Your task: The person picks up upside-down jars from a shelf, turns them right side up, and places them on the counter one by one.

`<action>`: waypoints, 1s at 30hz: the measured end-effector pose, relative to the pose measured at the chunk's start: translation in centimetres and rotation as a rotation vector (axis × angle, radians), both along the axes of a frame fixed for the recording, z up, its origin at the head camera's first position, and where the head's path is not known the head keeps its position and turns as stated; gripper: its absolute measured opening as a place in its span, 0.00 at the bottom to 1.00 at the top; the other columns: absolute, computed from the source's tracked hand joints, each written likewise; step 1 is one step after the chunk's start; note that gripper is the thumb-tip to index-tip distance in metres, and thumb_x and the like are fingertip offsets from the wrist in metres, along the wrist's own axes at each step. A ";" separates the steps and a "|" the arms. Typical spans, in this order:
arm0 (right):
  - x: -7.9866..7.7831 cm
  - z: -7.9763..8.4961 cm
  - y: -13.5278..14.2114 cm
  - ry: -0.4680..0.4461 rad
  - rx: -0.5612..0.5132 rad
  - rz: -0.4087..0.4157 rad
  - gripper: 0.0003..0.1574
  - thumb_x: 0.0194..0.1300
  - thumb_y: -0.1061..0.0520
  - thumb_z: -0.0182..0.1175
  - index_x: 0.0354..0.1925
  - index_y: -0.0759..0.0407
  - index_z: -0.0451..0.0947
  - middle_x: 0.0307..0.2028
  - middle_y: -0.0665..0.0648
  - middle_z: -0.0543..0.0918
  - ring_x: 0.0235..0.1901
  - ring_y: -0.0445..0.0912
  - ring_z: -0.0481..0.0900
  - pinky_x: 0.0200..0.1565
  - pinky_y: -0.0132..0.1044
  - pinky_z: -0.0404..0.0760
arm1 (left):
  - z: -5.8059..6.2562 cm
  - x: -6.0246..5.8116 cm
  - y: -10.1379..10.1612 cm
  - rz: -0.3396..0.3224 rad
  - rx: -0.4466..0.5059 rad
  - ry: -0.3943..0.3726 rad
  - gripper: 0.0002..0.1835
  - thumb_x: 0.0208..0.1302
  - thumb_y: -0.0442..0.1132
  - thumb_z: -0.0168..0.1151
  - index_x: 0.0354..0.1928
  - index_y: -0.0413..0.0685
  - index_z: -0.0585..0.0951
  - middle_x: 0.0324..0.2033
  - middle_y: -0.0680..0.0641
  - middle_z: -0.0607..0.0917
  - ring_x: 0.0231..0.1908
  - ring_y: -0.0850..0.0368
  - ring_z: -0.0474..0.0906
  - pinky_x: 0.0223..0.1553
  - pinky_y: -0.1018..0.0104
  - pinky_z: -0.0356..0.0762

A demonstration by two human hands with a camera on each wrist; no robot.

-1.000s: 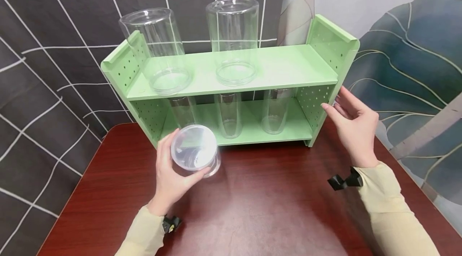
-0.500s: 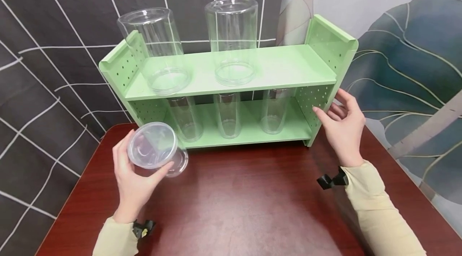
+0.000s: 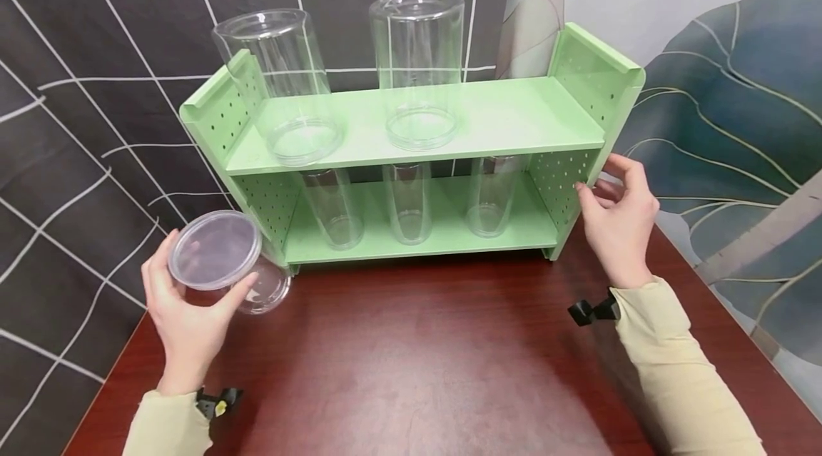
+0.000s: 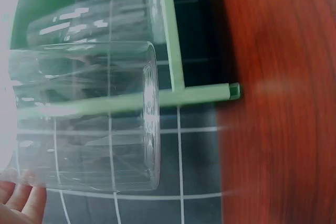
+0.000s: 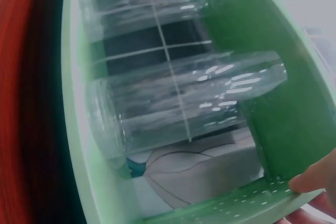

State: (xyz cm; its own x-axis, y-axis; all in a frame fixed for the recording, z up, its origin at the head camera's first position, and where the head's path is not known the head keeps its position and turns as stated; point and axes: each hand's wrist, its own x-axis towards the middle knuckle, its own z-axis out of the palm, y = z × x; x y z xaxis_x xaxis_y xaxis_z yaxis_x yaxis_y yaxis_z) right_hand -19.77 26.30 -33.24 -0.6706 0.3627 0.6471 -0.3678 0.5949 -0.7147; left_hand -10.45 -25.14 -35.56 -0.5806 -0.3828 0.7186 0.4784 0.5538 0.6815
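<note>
Jar, head view: clear jar [image 3: 265,281] with a whitish lid [image 3: 213,249], in the left hand [image 3: 183,320], just by the near left corner of the green shelf [image 3: 514,113].
Left grip: thumb on the jar's right side, fingers round its left, pinching it near the lid.
Key relation: jar lies left and near of the left panel [image 3: 221,117]; the left hand is nearer by far. I judge that any move turns on the base passing that panel.
Right grip: right hand [image 3: 619,224] pinches the right panel [image 3: 587,88], thumb at its near edge.
Hard to read: jar against panel, touching or apart; the clear walls overlap the green.
Long axis, left wrist view: jar runs about parallel to the shelf upright, base towards the tabletop [image 4: 283,129], so probably near upright; base looks raised.
Cut off: lid end at the picture's edge; only some fingertips show.
Tubes, right wrist view: narrow tubes [image 5: 184,103] stand inside the shelf; the jar is out of sight.
Panel edge: thumb lies along it, fingers outside, partly cut off.
</note>
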 end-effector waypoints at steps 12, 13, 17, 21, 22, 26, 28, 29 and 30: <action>-0.1 0.1 0.3 0.011 0.069 0.012 0.30 0.63 0.67 0.67 0.62 0.57 0.75 0.54 0.54 0.84 0.45 0.37 0.85 0.44 0.24 0.82 | -0.6 -1.3 -3.9 0.283 0.066 -0.125 0.54 0.37 0.34 0.87 0.72 0.58 0.71 0.64 0.56 0.77 0.56 0.60 0.74 0.53 0.77 0.74; -0.1 0.1 0.4 0.013 0.069 0.015 0.29 0.63 0.67 0.67 0.62 0.57 0.75 0.54 0.54 0.84 0.44 0.36 0.85 0.44 0.24 0.82 | -0.7 -1.5 -4.1 0.292 0.072 -0.148 0.54 0.38 0.35 0.87 0.72 0.58 0.70 0.64 0.56 0.76 0.56 0.60 0.74 0.54 0.77 0.74; -0.1 0.1 0.3 0.013 0.059 0.038 0.30 0.63 0.68 0.67 0.62 0.59 0.74 0.53 0.55 0.84 0.43 0.34 0.84 0.44 0.24 0.82 | -1.2 -2.8 -4.8 0.291 0.106 -0.234 0.55 0.42 0.38 0.86 0.74 0.58 0.67 0.66 0.55 0.75 0.60 0.58 0.73 0.59 0.75 0.72; -0.3 0.1 0.2 0.007 0.056 0.059 0.31 0.63 0.68 0.67 0.63 0.61 0.73 0.54 0.56 0.83 0.44 0.38 0.85 0.44 0.25 0.83 | -1.6 -4.5 -5.5 0.254 0.152 -0.282 0.54 0.45 0.39 0.84 0.75 0.57 0.66 0.67 0.52 0.73 0.63 0.56 0.72 0.63 0.72 0.71; -0.3 0.1 0.3 0.004 0.057 0.058 0.31 0.63 0.68 0.67 0.63 0.61 0.73 0.54 0.56 0.83 0.44 0.39 0.86 0.44 0.25 0.83 | -1.7 -5.0 -5.7 0.244 0.160 -0.285 0.53 0.45 0.39 0.84 0.75 0.56 0.66 0.67 0.51 0.73 0.64 0.55 0.72 0.63 0.71 0.70; -0.5 0.0 0.4 -0.008 0.045 0.047 0.31 0.63 0.68 0.67 0.63 0.62 0.73 0.54 0.56 0.83 0.44 0.40 0.86 0.44 0.25 0.83 | -2.3 -6.8 -5.9 0.229 0.166 -0.319 0.53 0.46 0.41 0.84 0.75 0.55 0.65 0.67 0.49 0.73 0.63 0.56 0.71 0.63 0.72 0.70; -0.5 -0.1 0.5 -0.013 0.032 0.039 0.31 0.62 0.68 0.67 0.63 0.61 0.73 0.53 0.57 0.83 0.43 0.39 0.86 0.43 0.24 0.83 | -2.6 -7.5 -5.7 0.230 0.155 -0.348 0.53 0.47 0.43 0.84 0.76 0.54 0.65 0.68 0.47 0.73 0.64 0.56 0.71 0.63 0.72 0.70; -0.6 0.0 0.5 -0.015 0.026 0.037 0.31 0.62 0.68 0.67 0.63 0.61 0.73 0.53 0.57 0.83 0.43 0.39 0.86 0.43 0.24 0.83 | -2.8 -7.8 -5.6 0.234 0.149 -0.364 0.53 0.47 0.43 0.83 0.76 0.54 0.64 0.67 0.46 0.73 0.64 0.56 0.71 0.63 0.72 0.70; -0.6 0.0 0.5 -0.015 0.020 0.036 0.30 0.62 0.68 0.67 0.62 0.61 0.74 0.53 0.57 0.83 0.43 0.38 0.85 0.43 0.24 0.83 | -3.0 -8.1 -5.5 0.240 0.144 -0.381 0.54 0.47 0.44 0.83 0.76 0.54 0.64 0.67 0.46 0.74 0.64 0.55 0.71 0.63 0.72 0.70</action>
